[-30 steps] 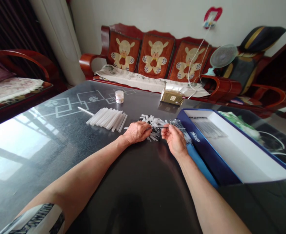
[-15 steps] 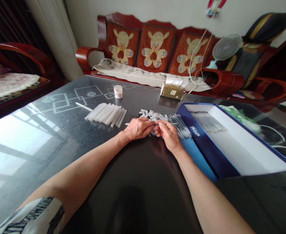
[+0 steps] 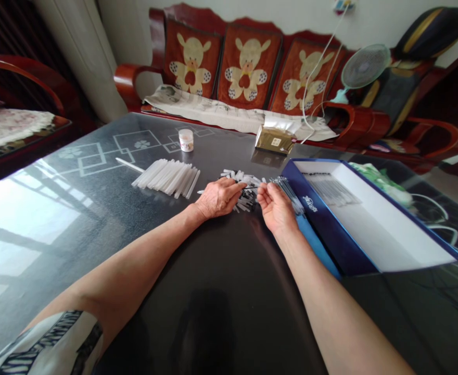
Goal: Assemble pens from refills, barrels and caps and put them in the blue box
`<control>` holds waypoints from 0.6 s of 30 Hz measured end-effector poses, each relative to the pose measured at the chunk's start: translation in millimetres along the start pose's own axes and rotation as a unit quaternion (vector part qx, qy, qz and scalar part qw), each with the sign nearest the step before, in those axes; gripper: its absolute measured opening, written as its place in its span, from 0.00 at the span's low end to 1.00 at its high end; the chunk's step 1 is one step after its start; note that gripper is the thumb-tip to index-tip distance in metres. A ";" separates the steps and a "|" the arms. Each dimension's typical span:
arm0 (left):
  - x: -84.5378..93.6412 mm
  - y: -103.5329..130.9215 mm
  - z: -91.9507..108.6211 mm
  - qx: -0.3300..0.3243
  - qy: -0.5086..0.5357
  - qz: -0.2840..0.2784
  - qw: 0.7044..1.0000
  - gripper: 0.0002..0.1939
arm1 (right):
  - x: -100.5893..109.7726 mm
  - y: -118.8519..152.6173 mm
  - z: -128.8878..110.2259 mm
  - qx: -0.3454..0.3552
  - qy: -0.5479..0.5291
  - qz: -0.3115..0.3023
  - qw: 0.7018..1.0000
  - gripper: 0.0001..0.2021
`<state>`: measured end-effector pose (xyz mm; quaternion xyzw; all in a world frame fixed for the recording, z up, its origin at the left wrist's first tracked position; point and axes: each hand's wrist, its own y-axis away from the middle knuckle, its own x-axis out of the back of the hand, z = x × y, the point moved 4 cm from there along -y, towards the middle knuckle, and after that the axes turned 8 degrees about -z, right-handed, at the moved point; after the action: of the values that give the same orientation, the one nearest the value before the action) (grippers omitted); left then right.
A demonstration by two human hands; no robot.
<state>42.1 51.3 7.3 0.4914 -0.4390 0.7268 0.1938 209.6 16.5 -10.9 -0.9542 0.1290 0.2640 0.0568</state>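
Observation:
My left hand [image 3: 219,198] is closed over a white pen barrel [image 3: 201,191], whose tip pokes out on its left. My right hand [image 3: 276,207] pinches the end of a thin dark rod [image 3: 254,187], which looks like a pen refill. It spans the gap between both hands. Under and behind my fingers lies a heap of small white and black pen parts [image 3: 244,202]. A pile of white pen barrels [image 3: 166,178] sits to the left. Beside my right hand is a bundle of thin refills [image 3: 287,187], partly covered by that hand.
A blue box [image 3: 340,245] with a white inside stands on the right, holding a row of slim pens [image 3: 332,188]. Farther back are a small white tub [image 3: 186,140] and a tissue pack [image 3: 276,140]. White cables [image 3: 443,229] and a green bag [image 3: 383,183] lie beyond the box.
My hands have moved apart, my right hand going slightly right and turning palm up. More of the dark rod shows between them. The whole view has shifted slightly.

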 end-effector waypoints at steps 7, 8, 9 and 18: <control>-2.6 -0.1 -1.7 0.012 0.003 -0.005 1.000 0.21 | -4.9 7.4 -1.7 0.094 0.292 -0.046 0.951 0.10; -2.2 0.1 -3.5 0.022 0.000 0.001 1.000 0.21 | -8.1 10.3 -3.4 0.123 0.364 -0.062 0.921 0.09; -1.6 0.3 -5.3 0.032 -0.003 0.008 0.999 0.21 | -11.8 13.7 -5.1 0.153 0.432 -0.078 0.886 0.09; -3.7 -0.8 -12.3 0.051 0.002 0.033 0.998 0.17 | -28.6 31.6 -5.0 0.195 0.716 -0.162 0.650 0.05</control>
<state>37.6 62.4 2.8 0.4843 -0.4167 0.7554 0.1455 179.7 -8.6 6.9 -0.8195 0.0215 -0.5459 0.1733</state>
